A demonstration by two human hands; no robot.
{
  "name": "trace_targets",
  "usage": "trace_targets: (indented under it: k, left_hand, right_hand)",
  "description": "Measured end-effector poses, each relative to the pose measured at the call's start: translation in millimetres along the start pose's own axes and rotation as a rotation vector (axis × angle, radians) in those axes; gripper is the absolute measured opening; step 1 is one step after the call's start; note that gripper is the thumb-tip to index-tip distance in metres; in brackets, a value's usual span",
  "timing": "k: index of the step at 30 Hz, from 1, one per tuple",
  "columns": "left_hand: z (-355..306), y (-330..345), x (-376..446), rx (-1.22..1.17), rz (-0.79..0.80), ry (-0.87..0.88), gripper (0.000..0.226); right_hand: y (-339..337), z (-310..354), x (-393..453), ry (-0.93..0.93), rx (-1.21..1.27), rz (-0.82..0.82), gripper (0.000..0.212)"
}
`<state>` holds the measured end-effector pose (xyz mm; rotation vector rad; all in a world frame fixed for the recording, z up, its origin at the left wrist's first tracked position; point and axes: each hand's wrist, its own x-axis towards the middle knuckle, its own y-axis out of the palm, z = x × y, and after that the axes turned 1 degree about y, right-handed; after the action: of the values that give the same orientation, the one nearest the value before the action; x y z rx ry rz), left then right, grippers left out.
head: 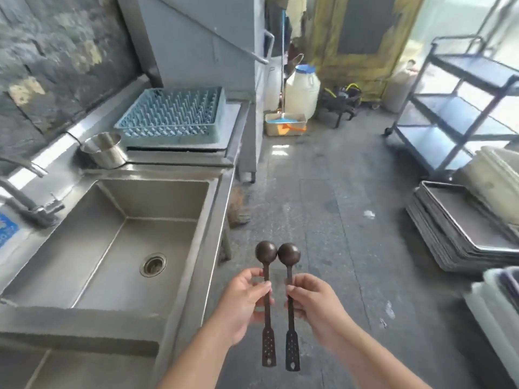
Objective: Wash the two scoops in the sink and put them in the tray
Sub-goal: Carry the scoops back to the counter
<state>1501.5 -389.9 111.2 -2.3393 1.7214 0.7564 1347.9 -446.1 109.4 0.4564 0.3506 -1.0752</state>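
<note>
Two brown scoops stand side by side over the grey floor [323, 197], bowls touching. Left hand [241, 301] pinches the left scoop [266, 276]; right hand [314, 304] pinches the right scoop [289, 276]. Just left is the steel sink [118, 220]; the blue tray [171, 116] sits on the table behind it.

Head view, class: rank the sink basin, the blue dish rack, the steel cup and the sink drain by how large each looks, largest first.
1. Sink basin
2. Blue dish rack, though it sits farther from the camera
3. Steel cup
4. Sink drain
</note>
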Motion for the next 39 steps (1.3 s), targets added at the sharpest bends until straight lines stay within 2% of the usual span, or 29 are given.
trace_targets:
  k: [6,13,22,29,39]
  left_hand:
    - [32.4,148.8,-19.1,0.167,0.263,-0.041,0.015]
    - [118.4,346.3,-92.0,0.313,0.619,-0.154,0.013]
    - [220.5,558.5,-200.7,0.582,1.033,-0.265,0.016]
    - [257.0,680.2,-231.3,0.675,1.24,-0.267,0.014]
    - [269.7,867.7,-175.7,0.778,1.3,-0.212,0.013]
  right_hand:
    - [-133.1,-25.3,-91.6,-0.07,0.118,-0.301,0.008]
    - [-292.5,-81.4,-259.9,-0.115,0.273,-0.663,0.01]
    - [-431.3,-154.4,-456.7,-0.112,0.527,-1.171,0.012]
    - [-505.1,-168.0,-520.8,-0.153,0.62,-1.349,0.01]
    - [-670.4,-131.7,-507.6,-0.112,0.724,-1.449,0.012]
